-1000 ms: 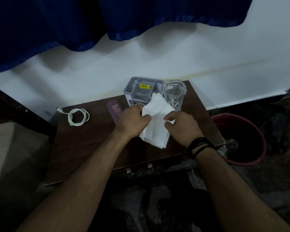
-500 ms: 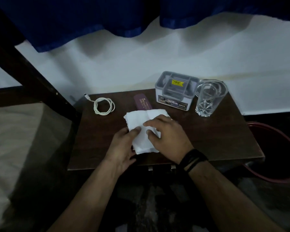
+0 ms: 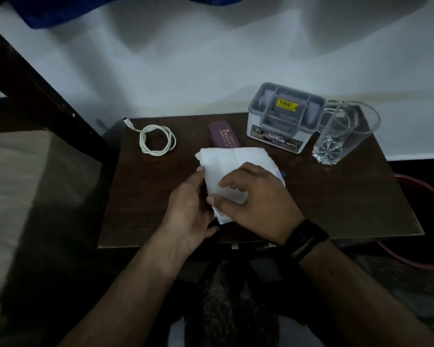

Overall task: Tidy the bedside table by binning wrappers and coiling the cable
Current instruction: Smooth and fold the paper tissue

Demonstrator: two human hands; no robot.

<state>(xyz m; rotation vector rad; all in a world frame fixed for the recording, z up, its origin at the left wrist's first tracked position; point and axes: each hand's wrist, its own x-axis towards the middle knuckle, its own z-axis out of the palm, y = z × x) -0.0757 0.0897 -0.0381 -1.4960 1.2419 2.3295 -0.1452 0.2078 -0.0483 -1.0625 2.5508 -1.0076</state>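
Since a moment ago the white tissue (image 3: 232, 162) has come down flat onto the tabletop (image 3: 336, 196), and both my hands have settled over its near half. Now my right hand (image 3: 258, 204) lies on top of the sheet, fingers loosely curved and spread, thumb tip pressing the paper near its left edge; nothing is clenched in that grip. My left hand (image 3: 188, 211) sits just beside it, on the tissue's left border, thumb up along the edge and palm turned inward; whether its fingers reach under the paper I cannot tell. The far half of the tissue shows bare beyond my fingertips, its far edge touching or overlapping the end of a purple wrapper (image 3: 223, 136).

Well to the left of my grip, the white cable (image 3: 158, 140) lies coiled in a loop near the back of the tabletop, its plug pointing toward the wall. A grey-lidded box (image 3: 283, 118) stands behind the tissue to the right, and a clear glass (image 3: 346, 134) stands just beside that box. The red bin (image 3: 421, 259) rim shows below the tabletop's right side.
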